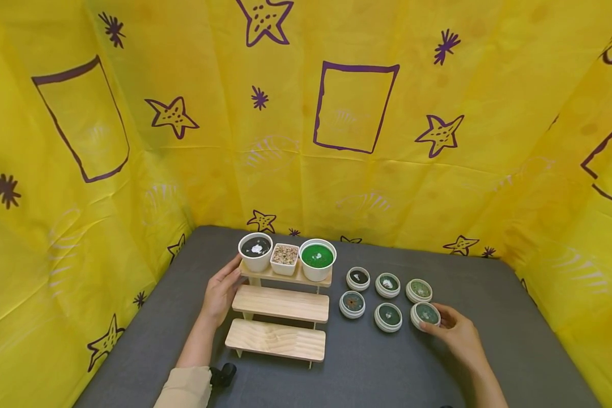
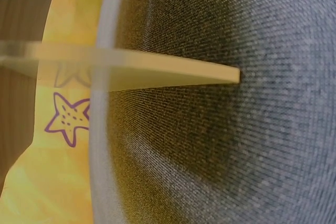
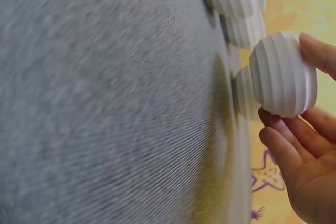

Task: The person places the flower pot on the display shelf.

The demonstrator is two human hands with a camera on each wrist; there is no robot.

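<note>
My right hand [image 1: 456,334] pinches a small white ribbed pot [image 1: 425,316] with a green filling, thumb on one side and fingers on the other. In the right wrist view that ribbed pot [image 3: 283,74] overlaps another pot behind it. At the far left, my left hand [image 1: 221,292] holds the left end of the top board of a three-tier wooden stand [image 1: 284,305]. On that board stand a white cup of dark filling [image 1: 255,252], a square dish of small pebbles [image 1: 284,258] and a cup of bright green filling [image 1: 318,259]. The left wrist view shows no hand, only a wooden board [image 2: 173,72].
Several similar small pots, including one with dark filling [image 1: 358,279] and one with a brown centre [image 1: 352,304], form two rows right of the stand. Grey cloth covers the table [image 1: 367,374]. A yellow patterned curtain [image 1: 306,181] surrounds its back and sides.
</note>
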